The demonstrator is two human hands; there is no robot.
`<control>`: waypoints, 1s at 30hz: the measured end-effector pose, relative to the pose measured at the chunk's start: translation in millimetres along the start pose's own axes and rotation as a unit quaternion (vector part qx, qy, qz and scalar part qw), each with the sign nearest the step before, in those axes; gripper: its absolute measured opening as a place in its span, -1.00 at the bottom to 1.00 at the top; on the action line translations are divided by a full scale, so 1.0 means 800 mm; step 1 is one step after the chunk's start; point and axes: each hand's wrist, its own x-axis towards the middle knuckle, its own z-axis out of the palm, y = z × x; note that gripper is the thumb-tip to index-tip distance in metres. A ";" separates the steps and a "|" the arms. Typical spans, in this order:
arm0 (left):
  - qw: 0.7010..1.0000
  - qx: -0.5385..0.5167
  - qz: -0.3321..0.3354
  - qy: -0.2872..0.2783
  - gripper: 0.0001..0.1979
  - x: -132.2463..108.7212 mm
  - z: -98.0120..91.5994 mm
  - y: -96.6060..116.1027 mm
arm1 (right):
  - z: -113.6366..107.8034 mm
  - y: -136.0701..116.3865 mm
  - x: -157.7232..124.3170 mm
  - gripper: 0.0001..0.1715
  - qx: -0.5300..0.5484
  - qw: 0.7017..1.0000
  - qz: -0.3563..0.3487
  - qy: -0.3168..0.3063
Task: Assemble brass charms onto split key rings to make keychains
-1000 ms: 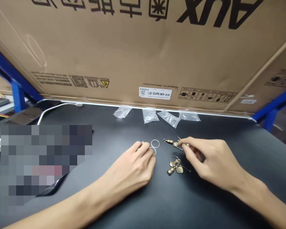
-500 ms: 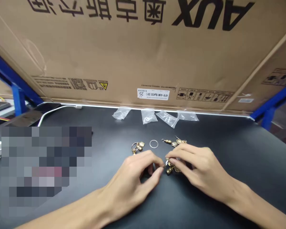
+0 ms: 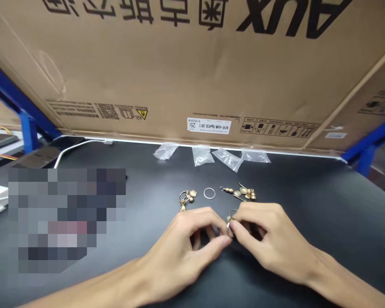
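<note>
My left hand [image 3: 192, 239] and my right hand [image 3: 269, 241] meet on the black table, fingertips together on a small silver ring [image 3: 228, 225]. A larger metal ring [image 3: 233, 211] shows just behind my right fingers, and whatever hangs from it is mostly hidden. Farther back, a brass charm bunch on a split ring [image 3: 186, 197] lies left of a bare silver split ring [image 3: 209, 193]. To the right of that lies a brass gourd charm with a pin and small bells [image 3: 240, 192], nearest my right hand.
Several small clear plastic bags [image 3: 202, 155] lie along the table's back edge, under a large cardboard box [image 3: 192, 72] on a blue frame [image 3: 28, 132]. A white cable [image 3: 73, 149] runs at the left beside a dark device. A pixelated patch [image 3: 67, 222] covers the left.
My hands have drawn closer and their fingertips now pinch the small ring. The charm bunch under my right hand is more hidden. The items at the back have not moved.
</note>
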 end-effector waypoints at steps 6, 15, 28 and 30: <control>0.999 -0.030 -0.026 -0.002 -0.82 -0.002 0.001 0.002 | 0.002 0.008 -0.001 -0.83 -0.039 0.996 -0.067 0.040; 0.988 -0.136 -0.065 -0.019 -0.81 0.000 0.002 0.005 | 0.006 0.001 -0.004 -0.72 -0.019 0.998 -0.031 0.048; 0.995 -0.076 -0.069 0.018 -0.88 -0.001 0.001 0.012 | 0.000 0.008 -0.001 -0.76 -0.012 0.998 -0.064 -0.018; 0.996 -0.055 -0.059 0.025 -0.88 -0.001 0.000 0.011 | -0.010 0.012 0.002 -0.79 -0.025 0.997 -0.070 -0.020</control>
